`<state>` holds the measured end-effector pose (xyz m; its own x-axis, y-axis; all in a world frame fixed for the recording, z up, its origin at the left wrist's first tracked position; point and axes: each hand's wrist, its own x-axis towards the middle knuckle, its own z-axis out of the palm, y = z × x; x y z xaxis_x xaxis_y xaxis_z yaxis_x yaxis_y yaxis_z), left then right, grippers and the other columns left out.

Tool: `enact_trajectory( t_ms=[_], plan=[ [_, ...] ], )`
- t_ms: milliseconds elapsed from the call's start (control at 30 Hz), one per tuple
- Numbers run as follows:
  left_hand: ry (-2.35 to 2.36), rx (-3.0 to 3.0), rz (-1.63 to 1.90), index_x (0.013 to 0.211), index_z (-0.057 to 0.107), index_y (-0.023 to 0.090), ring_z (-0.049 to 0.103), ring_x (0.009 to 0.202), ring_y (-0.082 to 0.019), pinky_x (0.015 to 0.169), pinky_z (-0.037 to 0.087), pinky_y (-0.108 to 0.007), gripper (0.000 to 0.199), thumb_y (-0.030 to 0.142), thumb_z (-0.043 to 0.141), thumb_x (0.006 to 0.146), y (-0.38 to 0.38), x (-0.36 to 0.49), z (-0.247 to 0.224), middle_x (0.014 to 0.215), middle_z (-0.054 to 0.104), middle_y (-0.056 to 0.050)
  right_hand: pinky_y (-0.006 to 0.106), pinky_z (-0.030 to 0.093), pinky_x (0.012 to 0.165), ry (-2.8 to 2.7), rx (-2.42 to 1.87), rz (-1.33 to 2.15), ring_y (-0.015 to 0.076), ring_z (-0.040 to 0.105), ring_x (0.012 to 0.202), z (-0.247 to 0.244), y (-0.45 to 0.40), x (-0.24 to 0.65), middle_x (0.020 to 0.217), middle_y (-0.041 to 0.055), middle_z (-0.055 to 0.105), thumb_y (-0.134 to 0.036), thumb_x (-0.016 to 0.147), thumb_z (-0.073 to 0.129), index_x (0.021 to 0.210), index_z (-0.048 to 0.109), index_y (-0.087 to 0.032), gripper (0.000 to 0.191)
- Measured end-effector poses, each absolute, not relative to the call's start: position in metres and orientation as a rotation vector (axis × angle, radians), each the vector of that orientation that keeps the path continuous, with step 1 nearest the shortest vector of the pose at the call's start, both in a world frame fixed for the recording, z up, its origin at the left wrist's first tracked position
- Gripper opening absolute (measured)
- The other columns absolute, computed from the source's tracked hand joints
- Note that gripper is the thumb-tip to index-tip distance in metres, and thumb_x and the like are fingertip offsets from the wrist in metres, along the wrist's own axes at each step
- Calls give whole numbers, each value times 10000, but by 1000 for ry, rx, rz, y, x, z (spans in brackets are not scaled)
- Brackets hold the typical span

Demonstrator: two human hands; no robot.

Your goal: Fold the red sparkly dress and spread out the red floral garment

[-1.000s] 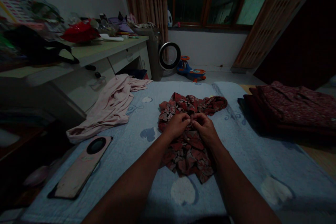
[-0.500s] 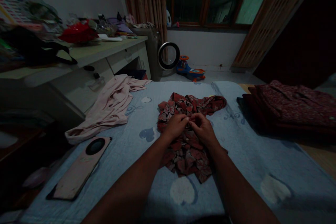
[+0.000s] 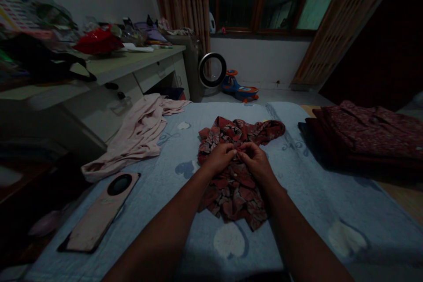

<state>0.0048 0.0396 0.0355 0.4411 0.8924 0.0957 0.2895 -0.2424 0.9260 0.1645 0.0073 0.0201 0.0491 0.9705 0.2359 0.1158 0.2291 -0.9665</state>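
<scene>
A red shirt (image 3: 236, 194) with a dark floral pattern lies crumpled on the blue bedspread (image 3: 172, 202), one sleeve reaching to the right. My left hand (image 3: 223, 158) pinches the shirt's front near its middle. Right beside it, my right hand (image 3: 255, 158) grips the same front edge between thumb and fingers. The fingertips of both hands nearly meet. A small pale button (image 3: 235, 175) shows on the cloth just below them. What exactly sits between the fingertips is too small to make out.
Pale pink clothing (image 3: 135, 132) lies at the left edge, above a phone-shaped case (image 3: 99, 216). Folded dark red clothes (image 3: 373, 132) are stacked at the right. A cluttered desk (image 3: 139, 61) stands left; behind the bed are a washing machine (image 3: 193, 66) with its round door open and a ride-on toy (image 3: 241, 90).
Both hands stay at the same spot on the shirt. Only the fingers have shifted slightly, and a bit of red cloth now shows between them.
</scene>
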Motion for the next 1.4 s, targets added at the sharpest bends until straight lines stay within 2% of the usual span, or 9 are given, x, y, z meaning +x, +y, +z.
enact_trajectory(
  t_ms=[167, 367, 633, 900, 1200, 1400],
  plan=[
    [951, 1715, 829, 847, 679, 144, 583, 708, -156, 659, 439, -253, 176, 243, 539, 804, 42, 4, 32, 781, 665, -8, 329, 524, 716, -1414, -1153, 829, 206, 622, 784, 17, 8, 166, 831, 33, 659, -376, 754, 712, 896, 608, -228, 230],
    [1074, 1831, 872, 774, 653, 156, 557, 710, -154, 648, 420, -238, 192, 284, 529, 846, 36, 6, 40, 735, 628, -1, 340, 516, 778, -1565, -1213, 619, 216, 631, 863, 14, 7, 168, 901, 51, 670, -316, 811, 647, 945, 632, -222, 164],
    [1013, 1877, 902, 810, 686, 155, 580, 732, -150, 685, 420, -243, 162, 244, 552, 827, 35, 6, 42, 777, 666, 3, 337, 487, 774, -1653, -1215, 378, 214, 620, 820, 24, 3, 165, 872, 51, 658, -236, 809, 602, 870, 655, -227, 81],
    [1123, 1968, 911, 730, 666, 168, 538, 638, -137, 632, 372, -247, 159, 244, 562, 824, 30, 9, 44, 659, 615, 25, 320, 448, 741, -1753, -1268, 242, 206, 595, 789, 24, 1, 164, 814, 41, 619, -190, 796, 553, 827, 601, -226, 67],
    [1160, 2035, 899, 716, 688, 170, 550, 637, -135, 634, 359, -242, 158, 199, 575, 823, 23, 11, 52, 662, 638, 17, 283, 410, 670, -1770, -1288, 167, 170, 536, 699, 21, 2, 164, 746, 12, 558, -173, 780, 535, 779, 539, -218, 46],
    [1183, 1997, 904, 714, 680, 161, 549, 644, -130, 622, 355, -235, 142, 185, 571, 801, 24, 13, 50, 650, 621, 21, 277, 412, 681, -1783, -1286, 126, 166, 537, 708, 21, 2, 164, 745, 13, 559, -156, 769, 529, 768, 534, -210, 54]
  ],
)
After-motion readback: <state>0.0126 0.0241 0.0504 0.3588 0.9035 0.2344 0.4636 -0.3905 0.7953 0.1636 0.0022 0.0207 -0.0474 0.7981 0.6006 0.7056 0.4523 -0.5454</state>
